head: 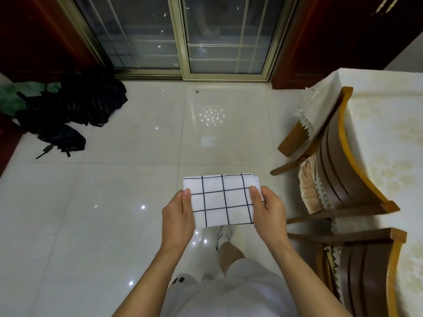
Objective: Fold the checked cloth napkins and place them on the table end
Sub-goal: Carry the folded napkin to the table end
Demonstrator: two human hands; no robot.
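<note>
We've got the folded napkin (221,200) up in the air over the tiled floor (114,202), held flat in front of us, white with dark grid lines. Left hand (177,219) pinches its left edge, thumb on top and the rest of the fingers tucked underneath. Right hand (270,213) does the same on the right edge, so each grip is closed on the cloth. The layers stick out a bit at the top right corner. The bench (389,138) with its pale patterned cover sits off to our right, well apart from the napkin, with two wooden chairs (338,161) pushed against it. A dark pile of bags (75,106) lies on the floor far left, near the sliding glass door (183,35).
</note>
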